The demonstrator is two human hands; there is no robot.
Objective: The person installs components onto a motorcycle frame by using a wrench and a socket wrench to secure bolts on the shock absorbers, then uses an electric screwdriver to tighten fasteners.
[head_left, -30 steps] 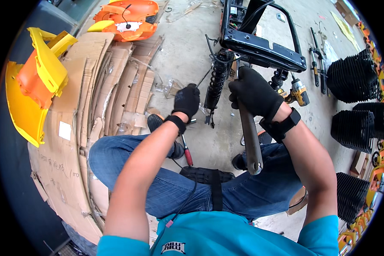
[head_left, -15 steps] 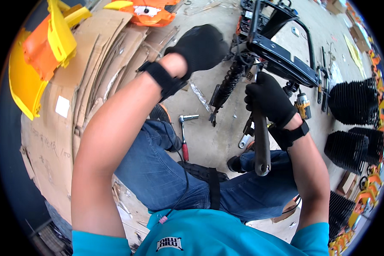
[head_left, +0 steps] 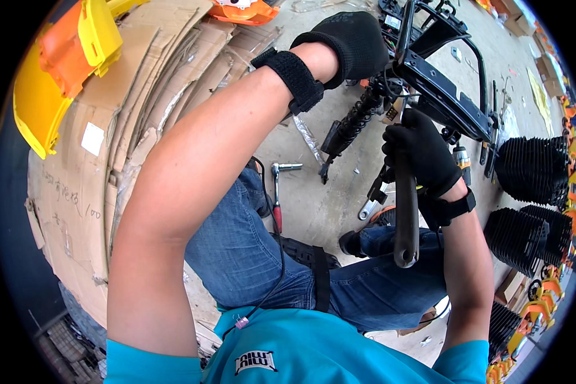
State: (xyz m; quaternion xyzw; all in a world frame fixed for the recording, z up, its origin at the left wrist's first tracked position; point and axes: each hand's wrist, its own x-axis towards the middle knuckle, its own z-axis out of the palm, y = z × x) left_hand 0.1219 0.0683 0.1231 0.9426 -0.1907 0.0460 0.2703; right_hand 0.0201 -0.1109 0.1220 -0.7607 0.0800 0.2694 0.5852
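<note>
Far left on my feed there's a curved yellow and orange plastic body panel (head_left: 38,118) sitting by a big leaning stack of flattened brown cardboard (head_left: 86,173). Moving right, a silver ratchet with a red handle (head_left: 276,191) is lying on the grey concrete floor (head_left: 313,208), nobody holding it.

Next is my left grip (head_left: 352,48), in a black knit glove, and that's the big change: a second ago it was down over the ratchet, now it's way up near the far end of the black tubular metal frame (head_left: 441,86). So both grips are working up around the frame now. The left one's fingers point away from me, so honestly can't tell how far apart they are, or whether they've got anything. Just below it a black coil-spring shock absorber (head_left: 352,125) slants down toward the floor.

Then the long dark-grey metal bar (head_left: 404,211) with a hole in its near end, hanging over the right thigh. My right grip (head_left: 424,150), same black glove, is curled snugly around its upper part, same as before. Just past that there's a yellow and black power drill (head_left: 462,160), then stacked black ribbed plastic parts (head_left: 532,163).
</note>
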